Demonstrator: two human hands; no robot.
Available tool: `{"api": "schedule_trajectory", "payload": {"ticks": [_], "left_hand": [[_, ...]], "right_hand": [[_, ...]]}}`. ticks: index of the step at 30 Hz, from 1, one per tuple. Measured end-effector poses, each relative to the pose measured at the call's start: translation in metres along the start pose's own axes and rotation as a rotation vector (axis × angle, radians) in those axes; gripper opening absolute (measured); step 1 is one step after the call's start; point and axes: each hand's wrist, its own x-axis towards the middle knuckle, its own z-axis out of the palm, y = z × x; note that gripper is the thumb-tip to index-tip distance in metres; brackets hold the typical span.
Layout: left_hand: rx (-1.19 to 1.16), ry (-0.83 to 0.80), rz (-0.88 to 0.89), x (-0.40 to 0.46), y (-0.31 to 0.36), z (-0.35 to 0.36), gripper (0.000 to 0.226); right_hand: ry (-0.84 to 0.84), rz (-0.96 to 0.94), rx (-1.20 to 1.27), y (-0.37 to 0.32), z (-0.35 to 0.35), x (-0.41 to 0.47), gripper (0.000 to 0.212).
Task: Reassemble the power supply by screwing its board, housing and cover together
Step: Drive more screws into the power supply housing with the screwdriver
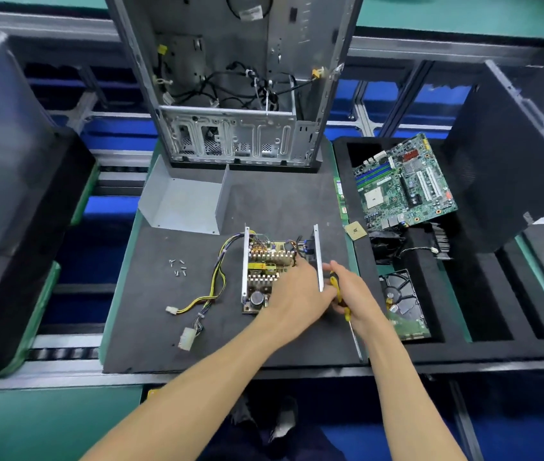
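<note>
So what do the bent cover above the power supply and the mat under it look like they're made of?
The cover looks like thin sheet metal: pale grey, matte, with crisp folded edges. The mat looks like dark grey foam or rubber: dull, finely speckled, no shine. I can't tell which.

You face a dark foam mat (284, 207) on a green-edged bench (121, 281), blue floor (111, 141) beyond metal rails (64, 342).

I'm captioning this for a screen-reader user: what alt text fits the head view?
A person's left hand rests on an open power supply on a dark mat, while the right hand grips a yellow-and-black screwdriver. Loose screws and a bent metal cover lie nearby, before an empty computer case.
</note>
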Motion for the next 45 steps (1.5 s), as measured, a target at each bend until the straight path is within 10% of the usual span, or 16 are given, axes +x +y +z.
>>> {"api": "schedule_trajectory", "payload": {"ticks": [36,45], "left_hand": [[0.143,0.397,0.148,-0.049,0.058,-0.058,0.044],[-0.275,0.205,0.040,-0.041,0.026,-0.047,0.025]], "right_hand": [[-0.365,-0.177,0.302,-0.027,-0.016,-0.038,0.033],[-0.180,-0.294,0.016,-0.025,-0.022,-0.035,0.042]]}}
